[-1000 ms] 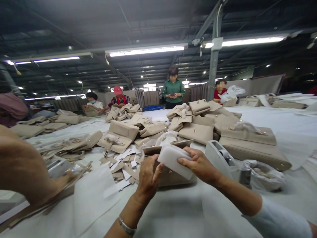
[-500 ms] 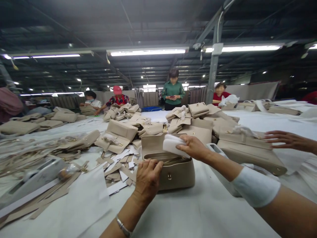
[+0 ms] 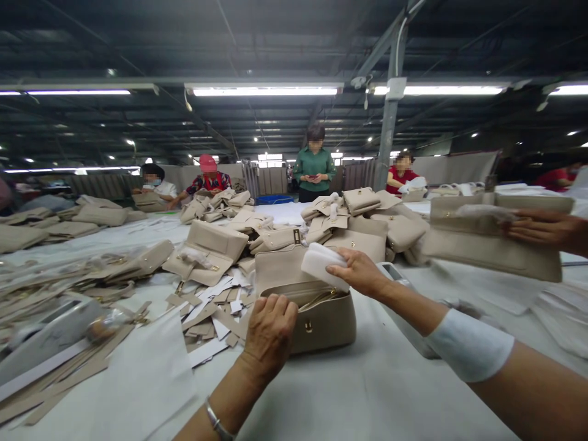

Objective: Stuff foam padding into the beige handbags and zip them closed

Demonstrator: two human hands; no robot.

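Observation:
In front of me a beige handbag [image 3: 328, 324] stands upright on the white table, its flap raised and its top opening unzipped. My left hand [image 3: 272, 327] has its fingers curled over the bag's front left rim and grips it. My right hand [image 3: 358, 272] pinches a folded piece of white foam sheet [image 3: 319, 263] just above the bag's opening, in front of the raised flap. The inside of the bag is mostly hidden by the foam and my hands. A gold clasp [image 3: 309, 326] shows on the bag's front.
Beige handbags [image 3: 362, 236] are heaped behind. Leather and paper scraps [image 3: 215, 321] lie left of the bag, near a grey plastic holder [image 3: 50, 331]. At right a co-worker's hand [image 3: 546, 229] holds another open handbag [image 3: 496, 245]. Several people work across the table.
The co-worker's hand at right has taken hold of a handbag and lifted it off the table. My hands keep nearly the same pose, with the foam still above the bag; the view has shifted slightly.

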